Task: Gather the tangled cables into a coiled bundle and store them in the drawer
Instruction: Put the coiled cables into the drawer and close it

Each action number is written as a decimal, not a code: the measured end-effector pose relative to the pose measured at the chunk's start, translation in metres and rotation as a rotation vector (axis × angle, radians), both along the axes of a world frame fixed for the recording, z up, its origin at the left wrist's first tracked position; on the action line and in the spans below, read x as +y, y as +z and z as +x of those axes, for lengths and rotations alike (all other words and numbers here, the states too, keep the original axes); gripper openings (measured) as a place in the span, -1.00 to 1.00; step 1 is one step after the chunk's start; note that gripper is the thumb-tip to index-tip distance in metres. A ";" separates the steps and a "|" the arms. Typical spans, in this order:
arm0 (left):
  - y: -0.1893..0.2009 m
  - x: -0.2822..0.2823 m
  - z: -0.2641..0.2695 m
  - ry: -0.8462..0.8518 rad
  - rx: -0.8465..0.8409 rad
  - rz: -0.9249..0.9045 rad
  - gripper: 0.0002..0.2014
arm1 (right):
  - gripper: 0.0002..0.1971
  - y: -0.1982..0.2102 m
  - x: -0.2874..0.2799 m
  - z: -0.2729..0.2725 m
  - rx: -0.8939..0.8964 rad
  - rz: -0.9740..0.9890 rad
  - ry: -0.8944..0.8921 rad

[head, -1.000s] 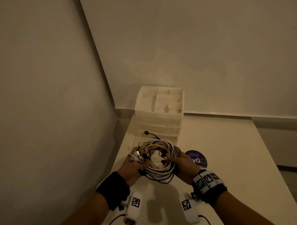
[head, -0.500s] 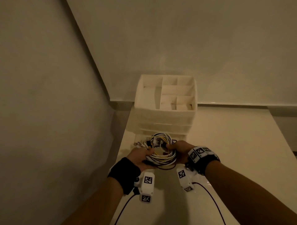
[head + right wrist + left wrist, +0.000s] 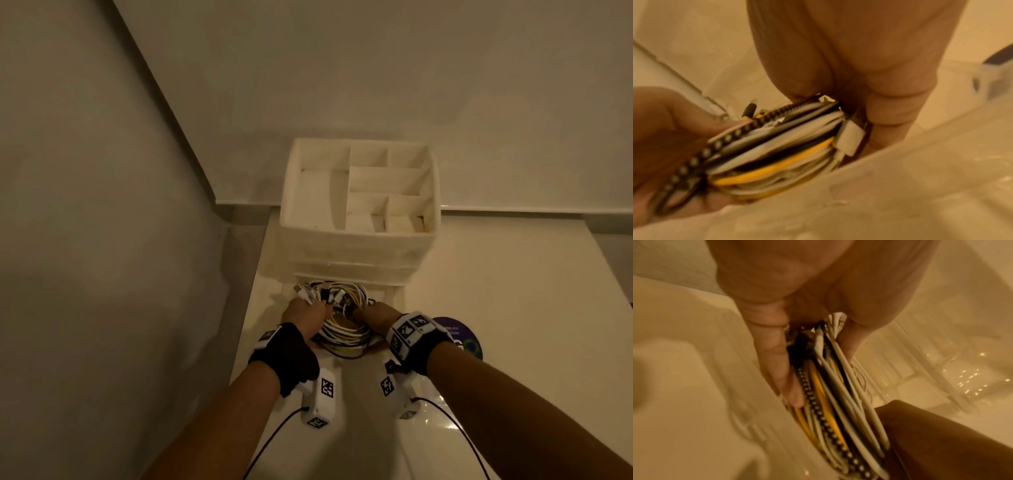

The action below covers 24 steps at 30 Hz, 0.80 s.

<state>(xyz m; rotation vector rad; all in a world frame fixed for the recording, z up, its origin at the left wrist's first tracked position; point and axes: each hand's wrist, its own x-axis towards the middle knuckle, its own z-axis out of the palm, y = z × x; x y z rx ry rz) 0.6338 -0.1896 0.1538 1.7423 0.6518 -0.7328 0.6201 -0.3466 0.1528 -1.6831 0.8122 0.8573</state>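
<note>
Item: coiled cable bundle (image 3: 344, 323), white, yellow, black and one braided strand; held low over the open bottom drawer (image 3: 390, 291) at the near foot of the white drawer unit (image 3: 356, 246), partly inside it by the wrist views.
Grip: left hand (image 3: 305, 317) with fingers (image 3: 777, 363) curled round the bundle's left side, thumb opposite; right hand (image 3: 373, 317) clamping the right side, a white USB plug (image 3: 850, 138) trapped under its fingers.
Risks, as judged: loose plugs (image 3: 308, 291) at the far left may catch the drawer rim; coils may spring apart once the grip eases; strands over the edge could block closing.
Writing: purple round sticker (image 3: 462, 337) on the table (image 3: 513, 325), text illegible; square coded markers on the wrist bands, no readable words.
</note>
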 end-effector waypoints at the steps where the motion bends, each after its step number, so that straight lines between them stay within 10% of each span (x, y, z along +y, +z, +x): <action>1: 0.002 -0.003 -0.002 0.000 -0.013 0.035 -0.44 | -0.62 -0.004 0.000 -0.001 -0.026 -0.040 0.034; 7: -0.007 -0.012 -0.021 0.047 -0.166 0.139 -0.77 | -0.34 -0.008 -0.001 -0.028 -0.417 -0.371 0.032; 12: -0.016 -0.010 -0.023 -0.010 -0.235 0.205 -0.59 | -0.16 -0.002 -0.001 -0.081 -0.855 -0.388 0.260; 19: -0.007 -0.019 -0.023 -0.166 -0.307 0.294 -0.56 | -0.40 -0.004 -0.015 -0.088 -1.061 -0.709 0.782; 24: -0.006 -0.024 -0.021 -0.289 -0.316 0.356 -0.49 | -0.59 -0.014 -0.016 -0.076 -0.831 -0.751 0.767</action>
